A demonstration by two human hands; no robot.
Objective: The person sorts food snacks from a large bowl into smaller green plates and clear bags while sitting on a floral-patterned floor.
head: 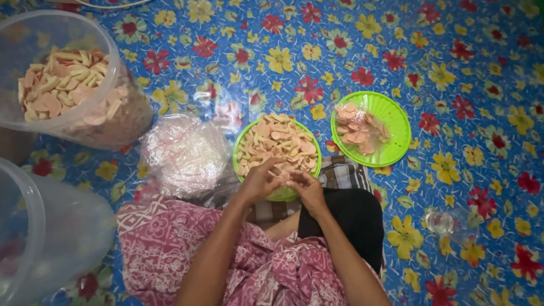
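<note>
I see both hands meet over the near edge of a green plate (pixel 243 148) heaped with pale crackers (pixel 276 143). My left hand (pixel 259 180) curls inward, its fingers (pixel 276 164) bent close together and touching the crackers at the plate's near side; whether they pinch one I cannot tell. My right hand (pixel 306 189) sits just beside it, fingers folded narrow toward the left hand — any piece between them is hidden. A second green plate (pixel 396 122) lies just to the right, holding a small cluster of pinkish crackers (pixel 357 127). Left of the heaped plate lies a crumpled clear plastic bag (pixel 184 153). Farther left a big clear tub (pixel 107 73) leans on its side, full of the same crackers, and another clear tub (pixel 34 226) stands at the lower left edge. Everything rests on a blue floor mat (pixel 481 85) printed with flowers — a small clear glass (pixel 445 222) stands on it at my right.
</note>
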